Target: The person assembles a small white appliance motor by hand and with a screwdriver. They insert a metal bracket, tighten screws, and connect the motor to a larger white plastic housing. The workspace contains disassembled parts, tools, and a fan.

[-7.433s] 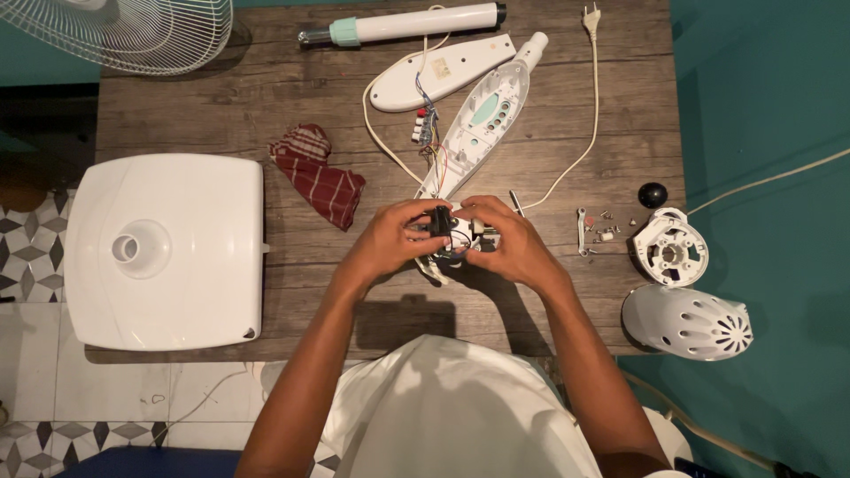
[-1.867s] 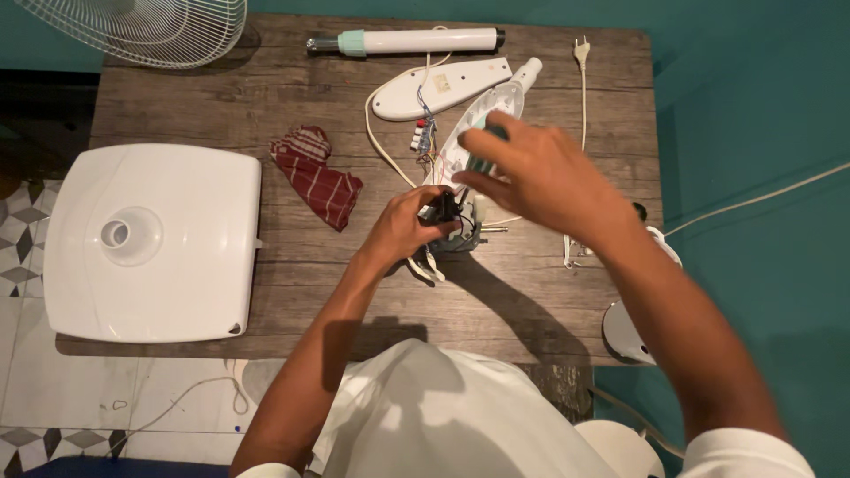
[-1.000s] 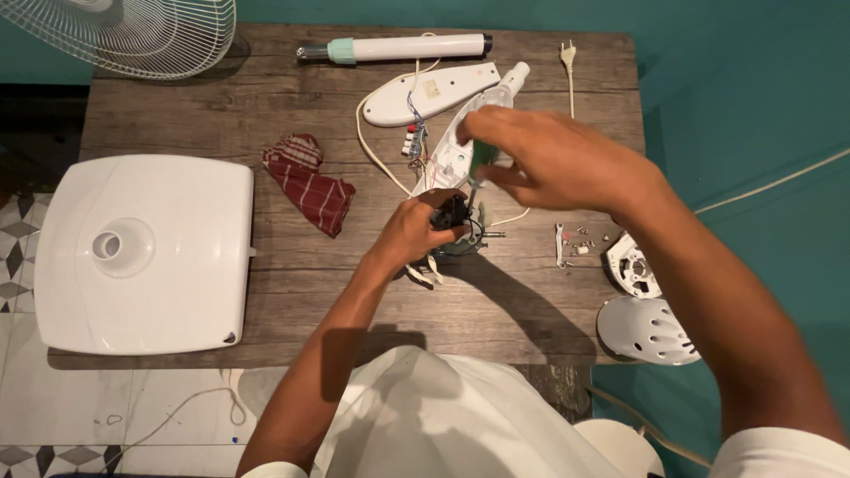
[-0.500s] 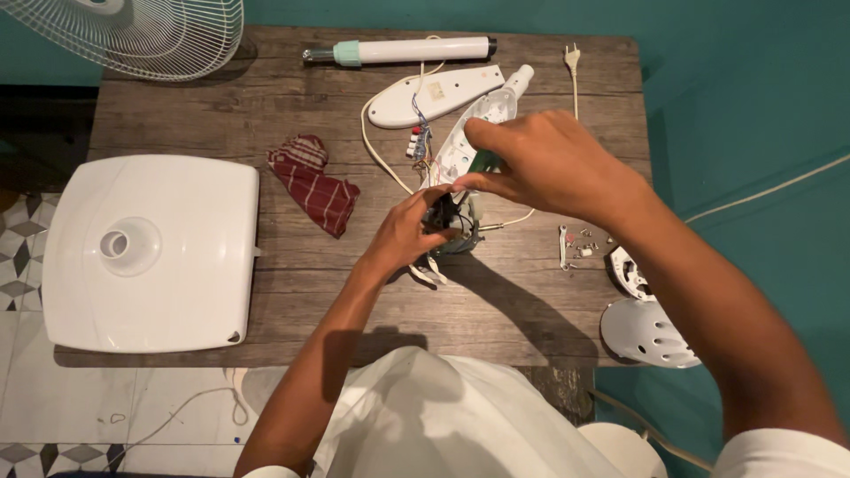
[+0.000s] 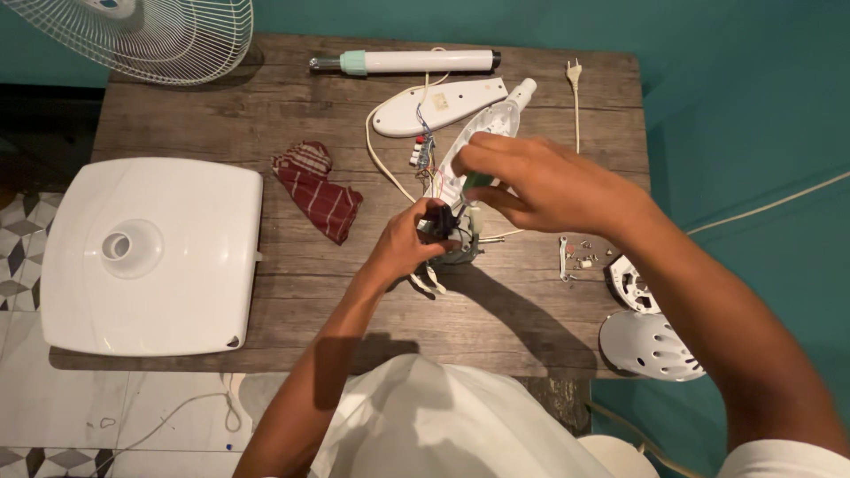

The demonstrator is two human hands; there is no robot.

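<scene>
My left hand (image 5: 403, 250) grips a small dark fan motor (image 5: 443, 232) with loose wires, holding it against the wooden table (image 5: 221, 115) near the middle. My right hand (image 5: 540, 181) hovers just above it, fingers pinched round a green-handled screwdriver (image 5: 475, 184) that points down at the motor. Behind the hands lies an opened white fan housing (image 5: 482, 133) with coloured wires showing, and its flat white cover (image 5: 438, 104) beside it. The motor's lower part is hidden by my left fingers.
A large white square fan base (image 5: 150, 257) sits at the left. A red striped cloth (image 5: 319, 190), a white pole (image 5: 403, 61), a plug and cord (image 5: 575, 97), small screws (image 5: 575, 257), two round white motor covers (image 5: 651, 341) and a fan grille (image 5: 150, 35) surround the work.
My right hand left the motor, reached out to the right, and came back holding the green screwdriver over the motor. My left hand kept hold of the motor throughout.
</scene>
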